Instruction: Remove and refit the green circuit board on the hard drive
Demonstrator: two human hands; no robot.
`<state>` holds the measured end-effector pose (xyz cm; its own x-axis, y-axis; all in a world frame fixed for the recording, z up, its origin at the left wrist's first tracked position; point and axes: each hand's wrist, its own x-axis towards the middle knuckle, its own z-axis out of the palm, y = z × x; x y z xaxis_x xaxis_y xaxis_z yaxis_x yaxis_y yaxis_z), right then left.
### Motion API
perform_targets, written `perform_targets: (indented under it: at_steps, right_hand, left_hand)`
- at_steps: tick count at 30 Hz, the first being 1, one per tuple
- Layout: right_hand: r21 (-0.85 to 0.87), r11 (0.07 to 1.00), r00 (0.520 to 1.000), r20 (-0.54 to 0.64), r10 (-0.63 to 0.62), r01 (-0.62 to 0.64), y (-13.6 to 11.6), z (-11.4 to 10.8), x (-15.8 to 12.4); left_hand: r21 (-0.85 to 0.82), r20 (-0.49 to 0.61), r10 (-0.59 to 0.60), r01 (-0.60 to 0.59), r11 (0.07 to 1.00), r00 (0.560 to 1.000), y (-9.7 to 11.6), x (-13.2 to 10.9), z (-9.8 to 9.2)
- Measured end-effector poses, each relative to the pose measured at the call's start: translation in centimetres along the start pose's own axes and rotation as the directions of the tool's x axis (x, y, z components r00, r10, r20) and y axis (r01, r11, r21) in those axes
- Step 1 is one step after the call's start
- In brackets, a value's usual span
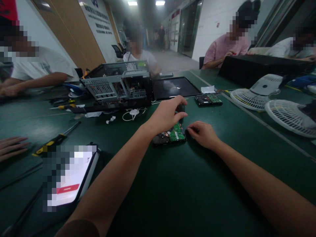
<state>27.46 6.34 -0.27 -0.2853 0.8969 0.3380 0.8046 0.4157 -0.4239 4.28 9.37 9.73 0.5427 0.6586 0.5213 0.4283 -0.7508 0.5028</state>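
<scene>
A hard drive lies on the green table, its green circuit board facing up. Over its far side my left hand curls its fingers and thumb around a small dark rounded object, whose kind I cannot make out. The left hand hides the far part of the drive. By the drive's right edge, my right hand rests low with its fingertips pinched together. Whatever those fingertips hold, if anything, is too small and dark to tell. Farther back and to the right lies a second hard drive.
An opened computer case and a black panel stand behind. A phone and a yellow-black screwdriver lie left, near another person's hand. White fans are at right. Several people sit around the table.
</scene>
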Motion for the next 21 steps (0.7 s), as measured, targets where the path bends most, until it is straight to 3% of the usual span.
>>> perform_targets:
  at_steps: [21]
  right_hand:
    - [0.000,1.000,0.999,0.044,-0.021,0.021,-0.11,-0.22,-0.04]
  left_hand:
    - [-0.005,0.014,0.007,-0.007,1.000,1.000,0.01,0.03,-0.05]
